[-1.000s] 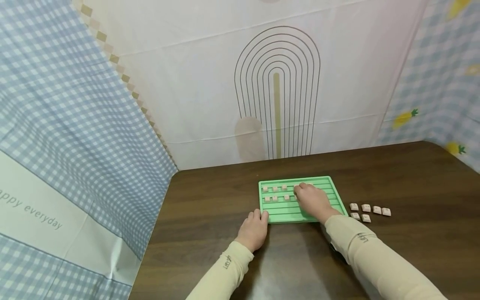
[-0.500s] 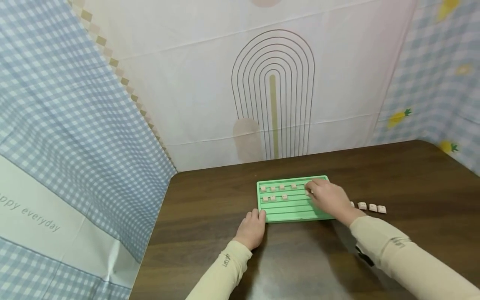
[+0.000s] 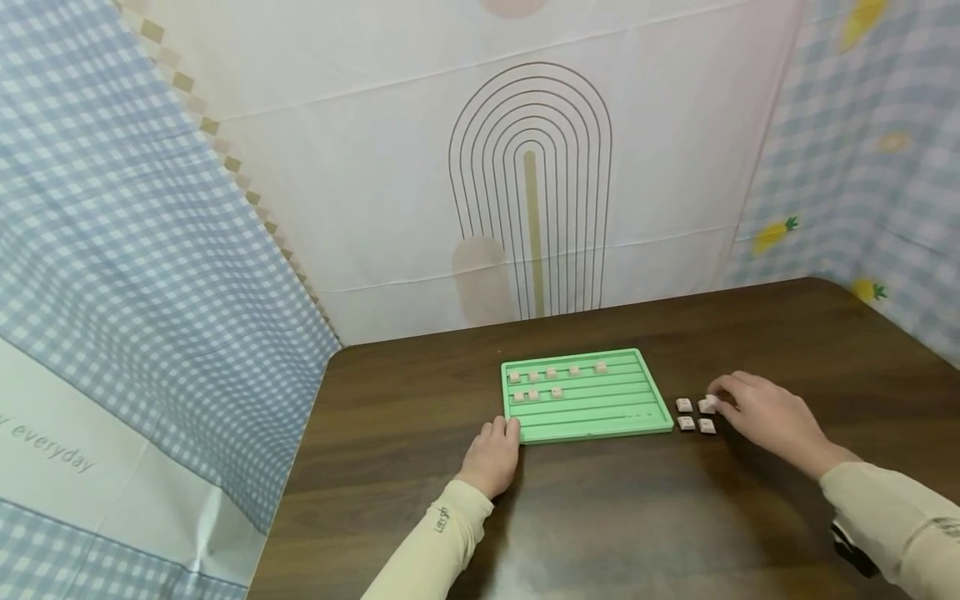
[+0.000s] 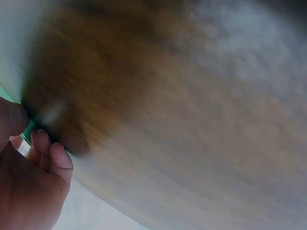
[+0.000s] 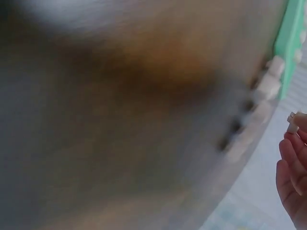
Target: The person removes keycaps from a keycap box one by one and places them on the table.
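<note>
A green tray (image 3: 592, 408) with raised ridges lies on the table. Small cream keycaps (image 3: 551, 372) stand in its two upper rows, several in the top one and three in the second. My left hand (image 3: 491, 456) grips the tray's near left corner; the left wrist view has the thumb (image 4: 14, 117) and fingertips around that green corner. To the right of the tray, my right hand (image 3: 768, 419) pinches a single keycap (image 5: 292, 123) between thumb and fingers. Directly below and beside its fingertips lie loose keycaps (image 3: 686, 423), grouped close to the tray's right edge.
The dark wooden table (image 3: 600, 508) runs back to a white patterned cloth (image 3: 375, 208). Blue checked cloths hang at the left (image 3: 172, 250) and right (image 3: 900, 233). A black device (image 3: 853, 552) sits under the right wrist.
My right hand has left the tray's top row, where another keycap now stands, and moved right to the loose keycaps, pinching one. The left hand stays on the corner. The head view has shifted slightly.
</note>
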A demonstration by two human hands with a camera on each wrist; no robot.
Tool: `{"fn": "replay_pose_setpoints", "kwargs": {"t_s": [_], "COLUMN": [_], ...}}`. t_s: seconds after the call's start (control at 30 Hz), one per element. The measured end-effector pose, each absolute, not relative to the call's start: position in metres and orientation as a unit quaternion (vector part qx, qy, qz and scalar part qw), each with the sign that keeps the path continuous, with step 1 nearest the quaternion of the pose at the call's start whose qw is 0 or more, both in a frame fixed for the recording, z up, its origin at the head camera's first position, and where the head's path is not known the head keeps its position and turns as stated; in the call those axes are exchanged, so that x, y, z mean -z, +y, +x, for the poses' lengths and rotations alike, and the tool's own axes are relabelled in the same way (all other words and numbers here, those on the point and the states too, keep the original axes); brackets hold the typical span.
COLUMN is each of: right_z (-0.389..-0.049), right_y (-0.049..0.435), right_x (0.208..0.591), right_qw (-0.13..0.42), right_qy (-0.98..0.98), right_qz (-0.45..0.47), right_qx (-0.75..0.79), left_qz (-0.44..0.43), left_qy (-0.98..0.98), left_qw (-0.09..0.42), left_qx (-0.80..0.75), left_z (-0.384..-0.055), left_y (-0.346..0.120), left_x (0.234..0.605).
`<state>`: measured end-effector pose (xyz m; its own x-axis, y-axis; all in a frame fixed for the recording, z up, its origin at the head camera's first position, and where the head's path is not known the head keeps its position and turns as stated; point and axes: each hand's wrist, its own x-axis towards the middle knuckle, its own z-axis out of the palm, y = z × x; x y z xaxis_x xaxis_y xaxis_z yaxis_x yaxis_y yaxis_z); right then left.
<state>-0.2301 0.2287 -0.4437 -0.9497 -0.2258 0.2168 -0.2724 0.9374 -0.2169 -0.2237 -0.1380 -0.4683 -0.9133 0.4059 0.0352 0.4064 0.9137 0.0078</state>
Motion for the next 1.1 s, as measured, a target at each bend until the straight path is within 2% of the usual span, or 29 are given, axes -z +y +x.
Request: {"fn": "replay_pose_setpoints", "kwargs": {"t_s": [0.23,0.6,0.9,1.1], "right_z": [-0.220,-0.215,-0.221,-0.237], "right_y": [0.242,0.241,0.246,0.225], "right_x": [0.460,0.471,0.462,0.448], "right_qw": [0.065,0.091,0.104,0.110], "right_qy": [-0.984,-0.982,-0.978,-0.973], "right_qz": [0.133,0.149,0.164,0.178], "right_qx": [-0.102,-0.073,-0.076,-0.101], "left_qz": [-0.209,-0.210,-0.213,-0.215], "left_qy": [-0.978,-0.978,-0.977,-0.977], "left_qw": [0.023,0.014,0.017,0.019], "left_qx": [0.000,0.003,0.003,-0.002], "left_z": [-0.224,-0.224,-0.224,-0.224], "left_y": [-0.139,-0.137,-0.137,-0.138], "left_x": [0.469,0.466,0.466,0.467]}}
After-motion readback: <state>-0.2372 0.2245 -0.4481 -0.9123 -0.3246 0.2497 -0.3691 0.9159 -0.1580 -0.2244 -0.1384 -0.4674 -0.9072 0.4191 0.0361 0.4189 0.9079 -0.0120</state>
